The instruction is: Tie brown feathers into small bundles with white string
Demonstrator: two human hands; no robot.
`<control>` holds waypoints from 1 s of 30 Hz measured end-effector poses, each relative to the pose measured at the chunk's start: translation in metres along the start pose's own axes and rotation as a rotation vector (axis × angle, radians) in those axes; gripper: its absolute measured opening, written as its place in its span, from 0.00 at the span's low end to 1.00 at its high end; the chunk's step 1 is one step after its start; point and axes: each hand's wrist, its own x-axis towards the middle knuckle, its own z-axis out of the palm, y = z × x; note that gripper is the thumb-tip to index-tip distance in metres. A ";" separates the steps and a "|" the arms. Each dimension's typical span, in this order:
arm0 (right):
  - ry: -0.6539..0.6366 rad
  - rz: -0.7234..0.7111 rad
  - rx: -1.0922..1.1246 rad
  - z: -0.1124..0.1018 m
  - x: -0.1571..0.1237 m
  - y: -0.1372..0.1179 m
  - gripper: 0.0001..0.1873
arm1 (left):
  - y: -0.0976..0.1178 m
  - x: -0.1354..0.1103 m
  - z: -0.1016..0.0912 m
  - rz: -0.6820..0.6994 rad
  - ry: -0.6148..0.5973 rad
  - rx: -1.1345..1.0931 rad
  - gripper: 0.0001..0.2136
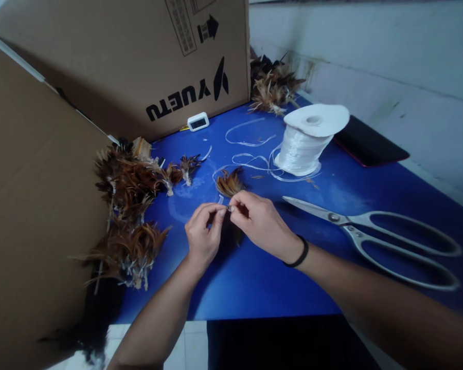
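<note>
My left hand (205,231) and my right hand (260,221) meet over the blue table, thumbs and forefingers pinched tip to tip. Between the fingertips is a tiny dark bit, like the quill end of a feather (237,235), whose dim vane shows below my right fingers. What the left fingertips grip is too small to make out. Just beyond the hands lies a fanned bunch of brown feathers (230,182). A clear ribbon (250,158) loops from the white spool (307,146) toward this bunch, its end near my left fingertips.
Large scissors (349,222) lie at right, blades toward my hands. Piled feather bunches (127,180) line the left edge; others (275,85) sit at the back. A cardboard box (119,61) stands behind, near a small white digital device (198,122). A dark tablet-like slab (370,141) lies behind the spool.
</note>
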 end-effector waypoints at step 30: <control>-0.089 0.010 0.133 -0.007 0.000 0.000 0.04 | -0.002 0.001 0.002 -0.421 -0.124 -0.468 0.06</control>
